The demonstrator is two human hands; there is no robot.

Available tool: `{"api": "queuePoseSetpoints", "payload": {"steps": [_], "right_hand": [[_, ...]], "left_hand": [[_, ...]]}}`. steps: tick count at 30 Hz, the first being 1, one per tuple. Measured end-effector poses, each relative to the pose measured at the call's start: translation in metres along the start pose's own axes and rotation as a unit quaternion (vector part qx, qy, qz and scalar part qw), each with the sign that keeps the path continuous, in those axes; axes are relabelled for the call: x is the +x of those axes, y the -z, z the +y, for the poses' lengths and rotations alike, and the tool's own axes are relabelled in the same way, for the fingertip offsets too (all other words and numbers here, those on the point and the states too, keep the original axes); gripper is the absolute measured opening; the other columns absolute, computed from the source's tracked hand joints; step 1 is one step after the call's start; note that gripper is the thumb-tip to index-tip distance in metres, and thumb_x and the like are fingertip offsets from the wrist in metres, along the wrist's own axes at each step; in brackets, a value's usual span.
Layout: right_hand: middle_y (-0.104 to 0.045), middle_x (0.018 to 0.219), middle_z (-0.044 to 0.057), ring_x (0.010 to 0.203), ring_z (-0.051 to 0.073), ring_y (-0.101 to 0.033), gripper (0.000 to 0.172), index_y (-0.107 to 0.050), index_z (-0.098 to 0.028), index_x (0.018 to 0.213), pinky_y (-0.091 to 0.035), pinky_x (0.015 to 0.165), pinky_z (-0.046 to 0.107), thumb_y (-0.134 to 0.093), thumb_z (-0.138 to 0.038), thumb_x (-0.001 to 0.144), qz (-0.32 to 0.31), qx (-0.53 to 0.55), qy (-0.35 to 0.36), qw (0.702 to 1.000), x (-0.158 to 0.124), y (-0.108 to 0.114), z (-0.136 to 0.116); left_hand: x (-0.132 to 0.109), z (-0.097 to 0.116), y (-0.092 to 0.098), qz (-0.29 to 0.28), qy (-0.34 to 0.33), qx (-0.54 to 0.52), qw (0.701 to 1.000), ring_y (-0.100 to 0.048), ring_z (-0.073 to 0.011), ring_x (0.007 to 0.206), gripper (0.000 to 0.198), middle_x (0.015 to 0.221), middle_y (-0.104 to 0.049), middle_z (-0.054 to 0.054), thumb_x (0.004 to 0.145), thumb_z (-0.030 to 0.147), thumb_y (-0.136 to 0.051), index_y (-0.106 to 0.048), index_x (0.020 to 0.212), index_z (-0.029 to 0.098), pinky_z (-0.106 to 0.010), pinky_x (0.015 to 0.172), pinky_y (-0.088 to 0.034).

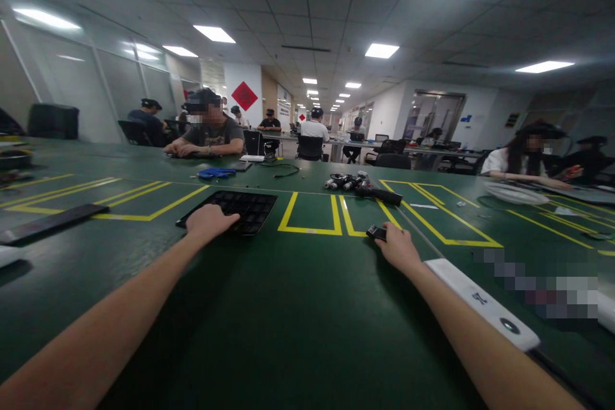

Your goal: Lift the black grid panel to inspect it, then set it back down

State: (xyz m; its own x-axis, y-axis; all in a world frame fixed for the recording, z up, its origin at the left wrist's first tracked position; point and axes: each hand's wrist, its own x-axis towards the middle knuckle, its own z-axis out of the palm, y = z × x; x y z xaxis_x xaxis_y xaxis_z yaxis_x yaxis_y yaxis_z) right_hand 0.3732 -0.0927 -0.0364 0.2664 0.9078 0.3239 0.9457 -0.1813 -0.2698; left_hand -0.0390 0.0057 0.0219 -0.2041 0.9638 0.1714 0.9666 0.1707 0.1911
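Observation:
A flat black tray with a grid of compartments (254, 208) lies on the green table, left of the middle. My left hand (210, 223) is closed at its near-left edge, thumb pointing right across the tray; the curled fingertips are hidden. Further right, my right hand (398, 246) pinches a small black block-like object (375, 232) with pale marks on its end. That object is at the near edge of a yellow-taped rectangle. What exactly it is cannot be made out.
Behind my right hand lie a black handle-like tool (384, 196) and a dark-and-silver cluster of parts (346, 180). A white power strip (480, 301) runs beside my right forearm. A blue item (216, 173) and a long black bar (57, 221) lie leftward. People sit across the table.

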Motion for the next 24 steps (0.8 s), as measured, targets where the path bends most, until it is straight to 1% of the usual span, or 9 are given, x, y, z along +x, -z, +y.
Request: {"api": "queuePoseSetpoints", "payload": {"steps": [5,6,8,10,12,14,18,21,24], "right_hand": [[-0.058,0.106,0.016,0.099,0.028,-0.051,0.035,-0.052,-0.011,0.108,-0.036,0.085,0.038,-0.048,-0.029,0.079,-0.027,-0.042,-0.001,0.999,0.0,-0.004,0.002],[-0.058,0.106,0.017,0.1,0.028,-0.051,0.036,-0.052,-0.011,0.109,-0.036,0.086,0.039,-0.048,-0.031,0.079,-0.024,-0.047,0.001,0.999,0.0,-0.003,0.002],[-0.055,0.112,0.018,0.108,0.031,-0.046,0.043,-0.052,-0.01,0.111,-0.033,0.089,0.043,-0.048,-0.037,0.078,-0.001,-0.062,-0.004,0.998,0.0,0.0,0.0],[-0.047,0.123,0.02,0.118,0.036,-0.035,0.052,-0.05,-0.008,0.116,-0.028,0.093,0.049,-0.045,-0.043,0.078,0.037,-0.074,-0.007,0.997,-0.003,0.004,-0.009],[-0.038,0.132,0.019,0.126,0.036,-0.023,0.056,-0.046,-0.008,0.122,-0.021,0.098,0.051,-0.04,-0.045,0.081,0.053,-0.068,0.014,0.996,-0.01,0.008,-0.024],[-0.033,0.137,0.015,0.13,0.033,-0.017,0.057,-0.042,-0.009,0.127,-0.014,0.103,0.049,-0.033,-0.046,0.083,0.025,-0.045,0.059,0.997,-0.021,0.012,-0.043],[-0.021,0.145,0.008,0.134,0.026,-0.006,0.067,-0.027,-0.013,0.137,-0.005,0.107,0.045,-0.022,-0.055,0.084,-0.103,0.01,0.176,0.979,-0.051,0.012,-0.079],[-0.013,0.147,0.006,0.135,0.023,-0.004,0.072,-0.018,-0.014,0.139,-0.003,0.108,0.045,-0.016,-0.059,0.084,-0.195,0.03,0.22,0.955,-0.065,0.007,-0.092],[-0.013,0.147,0.008,0.135,0.025,-0.007,0.073,-0.019,-0.013,0.139,-0.003,0.107,0.047,-0.014,-0.06,0.083,-0.238,0.033,0.223,0.945,-0.069,0.002,-0.094]], "left_hand": [[0.002,-0.012,-0.003,-0.025,0.025,0.016,0.999,-0.053,-0.0395,0.095,0.059,0.102,-0.058,-0.025,0.066,0.059,-0.047,-0.064,0.084,0.006,-0.041,0.071,-0.042],[0.002,-0.012,-0.003,-0.011,0.018,0.017,1.0,-0.052,-0.0398,0.095,0.06,0.102,-0.058,-0.026,0.067,0.059,-0.046,-0.064,0.086,0.004,-0.042,0.072,-0.042],[0.002,-0.008,-0.005,0.056,-0.019,0.017,0.998,-0.052,-0.0387,0.095,0.057,0.101,-0.057,-0.026,0.071,0.053,-0.044,-0.063,0.089,0.002,-0.043,0.075,-0.042],[-0.001,0.005,-0.01,0.137,-0.09,-0.008,0.987,-0.052,-0.0335,0.096,0.045,0.099,-0.057,-0.023,0.078,0.036,-0.039,-0.061,0.096,0.002,-0.041,0.081,-0.041],[-0.01,0.025,-0.02,0.168,-0.178,-0.061,0.968,-0.053,-0.0261,0.096,0.037,0.098,-0.059,-0.018,0.077,0.017,-0.033,-0.06,0.101,0.005,-0.036,0.086,-0.041],[-0.025,0.049,-0.034,0.141,-0.265,-0.117,0.947,-0.054,-0.0208,0.096,0.041,0.099,-0.059,-0.013,0.073,0.005,-0.031,-0.06,0.102,0.008,-0.032,0.089,-0.04],[-0.06,0.083,-0.06,0.016,-0.401,-0.145,0.904,-0.048,-0.0172,0.11,0.05,0.117,-0.055,-0.009,0.069,-0.002,-0.031,-0.057,0.11,0.012,-0.03,0.097,-0.036],[-0.071,0.087,-0.07,-0.049,-0.428,-0.12,0.895,-0.046,-0.0178,0.115,0.046,0.123,-0.052,-0.008,0.076,0.003,-0.032,-0.056,0.113,0.014,-0.032,0.1,-0.033],[-0.07,0.085,-0.071,-0.051,-0.431,-0.107,0.894,-0.047,-0.0174,0.114,0.04,0.122,-0.054,-0.008,0.082,0.01,-0.031,-0.056,0.112,0.015,-0.033,0.099,-0.035]]}}
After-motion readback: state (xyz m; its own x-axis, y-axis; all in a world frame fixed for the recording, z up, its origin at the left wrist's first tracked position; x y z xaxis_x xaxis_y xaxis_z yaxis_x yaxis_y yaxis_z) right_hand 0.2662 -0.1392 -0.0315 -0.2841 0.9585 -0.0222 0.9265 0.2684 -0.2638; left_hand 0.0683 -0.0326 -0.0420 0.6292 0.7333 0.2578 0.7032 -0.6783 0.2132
